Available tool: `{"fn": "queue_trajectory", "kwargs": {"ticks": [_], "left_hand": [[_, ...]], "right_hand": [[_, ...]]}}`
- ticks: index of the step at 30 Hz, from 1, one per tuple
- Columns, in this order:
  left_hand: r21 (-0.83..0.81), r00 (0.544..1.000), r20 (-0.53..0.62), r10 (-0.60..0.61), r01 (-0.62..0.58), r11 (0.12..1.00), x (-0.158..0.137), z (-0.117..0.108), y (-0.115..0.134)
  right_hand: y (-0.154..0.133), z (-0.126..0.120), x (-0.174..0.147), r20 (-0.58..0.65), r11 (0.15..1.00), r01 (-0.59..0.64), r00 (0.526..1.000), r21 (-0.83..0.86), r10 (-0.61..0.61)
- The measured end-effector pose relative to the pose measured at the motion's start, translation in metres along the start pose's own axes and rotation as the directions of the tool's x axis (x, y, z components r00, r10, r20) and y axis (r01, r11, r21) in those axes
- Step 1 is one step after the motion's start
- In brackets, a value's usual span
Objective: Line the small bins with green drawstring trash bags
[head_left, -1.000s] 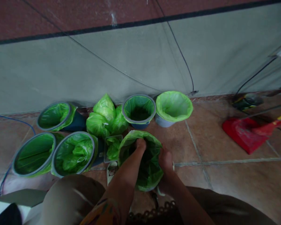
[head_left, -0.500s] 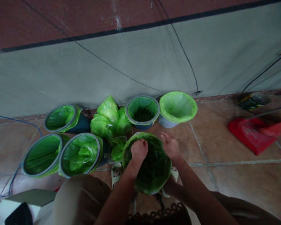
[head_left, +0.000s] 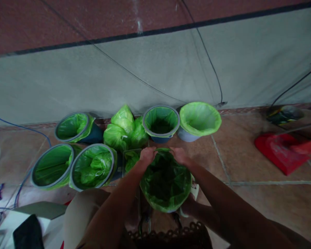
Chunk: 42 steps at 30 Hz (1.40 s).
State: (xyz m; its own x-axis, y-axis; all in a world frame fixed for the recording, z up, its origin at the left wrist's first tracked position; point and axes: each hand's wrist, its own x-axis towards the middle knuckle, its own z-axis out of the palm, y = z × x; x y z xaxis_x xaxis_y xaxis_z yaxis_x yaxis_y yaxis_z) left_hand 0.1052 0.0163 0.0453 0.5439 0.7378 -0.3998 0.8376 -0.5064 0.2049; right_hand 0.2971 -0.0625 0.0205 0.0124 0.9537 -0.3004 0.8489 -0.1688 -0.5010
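A bin lined with a green trash bag [head_left: 168,203] stands between my feet, its mouth facing up at me. The bag is folded outward over the bin's rim, and the inside is dark. At the far left of that rim, my left hand [head_left: 148,154] is closed on the bag's edge. My right hand [head_left: 180,155] grips the same edge at the far right, a short stretch of bag showing between the two. Their fingertips are partly hidden behind the rim. Beside my left hand, a clear square container [head_left: 131,159] holds crumpled green plastic.
Lined bins stand to the left [head_left: 52,166] and along the wall, including a light one [head_left: 200,119] and a grey-rimmed one [head_left: 161,121]. Tied green bags [head_left: 123,128] sit between them. A red dustpan [head_left: 282,154] lies right; a phone [head_left: 28,233] rests on a box lower left.
Both hands have come to the bin's far rim and closed on the bag's edge. Before, my left was over the opening and my right was raised beside it. The view has shifted slightly.
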Motion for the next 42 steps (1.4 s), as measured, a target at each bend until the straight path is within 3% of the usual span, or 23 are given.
{"fn": "queue_trajectory", "kwargs": {"ticks": [4, 6, 9, 11, 14, 17, 18, 20, 23, 26, 30, 33, 37, 42], "left_hand": [[-0.098, 0.998, -0.070, -0.007, 0.000, 0.995, 0.000, -0.013, 0.002], [-0.189, 0.990, -0.131, -0.054, 0.029, 0.982, 0.001, -0.020, -0.002], [-0.365, 0.979, -0.165, -0.121, 0.054, 0.929, 0.005, -0.026, -0.013], [-0.467, 0.976, -0.172, -0.135, 0.040, 0.883, 0.010, -0.028, -0.018], [-0.538, 0.972, -0.191, -0.137, 0.013, 0.843, 0.021, -0.031, -0.016], [-0.454, 0.981, -0.173, -0.092, 0.003, 0.891, 0.034, -0.033, -0.005], [-0.400, 0.985, -0.159, -0.072, 0.003, 0.917, 0.038, -0.033, -0.002], [-0.309, 0.990, -0.132, -0.041, -0.002, 0.951, 0.043, -0.032, 0.005], [-0.281, 0.994, -0.104, 0.018, -0.047, 0.959, 0.044, -0.024, 0.008], [-0.313, 0.991, -0.119, 0.062, -0.097, 0.945, 0.038, -0.013, 0.004], [-0.346, 0.968, -0.225, 0.114, -0.188, 0.919, 0.028, -0.003, -0.004], [-0.248, 0.967, -0.201, 0.154, -0.202, 0.947, 0.023, -0.001, -0.008], [-0.042, 0.992, -0.108, 0.071, -0.076, 0.996, 0.016, 0.002, -0.008], [0.000, 0.996, -0.058, -0.074, 0.075, 0.997, 0.009, 0.007, -0.007]], "right_hand": [[0.010, 0.005, -0.015, -0.063, 0.992, -0.115, 0.991, 0.051, 0.118], [0.016, 0.015, -0.029, -0.154, 0.970, -0.218, 0.960, 0.111, 0.234], [0.017, 0.036, -0.056, -0.303, 0.897, -0.394, 0.845, 0.201, 0.440], [0.012, 0.050, -0.073, -0.330, 0.837, -0.473, 0.771, 0.276, 0.545], [0.001, 0.057, -0.089, -0.367, 0.790, -0.473, 0.707, 0.389, 0.604], [-0.005, 0.039, -0.080, -0.512, 0.838, -0.383, 0.667, 0.388, 0.541], [-0.005, 0.029, -0.070, -0.545, 0.868, -0.343, 0.678, 0.360, 0.493], [-0.004, 0.009, -0.045, -0.520, 0.921, -0.261, 0.765, 0.288, 0.379], [-0.001, -0.009, -0.007, -0.343, 0.970, -0.169, 0.913, 0.175, 0.221], [0.003, -0.008, 0.011, -0.168, 0.991, -0.097, 0.979, 0.097, 0.112], [0.008, -0.001, 0.004, -0.122, 0.998, -0.015, 0.992, 0.056, 0.022], [0.011, 0.000, -0.005, -0.047, 1.000, -0.024, 0.999, 0.007, 0.024], [0.013, 0.003, -0.007, -0.015, 0.995, -0.091, 0.996, -0.047, 0.090], [0.011, 0.007, -0.011, -0.045, 0.983, -0.184, 0.982, -0.027, 0.182]]}}
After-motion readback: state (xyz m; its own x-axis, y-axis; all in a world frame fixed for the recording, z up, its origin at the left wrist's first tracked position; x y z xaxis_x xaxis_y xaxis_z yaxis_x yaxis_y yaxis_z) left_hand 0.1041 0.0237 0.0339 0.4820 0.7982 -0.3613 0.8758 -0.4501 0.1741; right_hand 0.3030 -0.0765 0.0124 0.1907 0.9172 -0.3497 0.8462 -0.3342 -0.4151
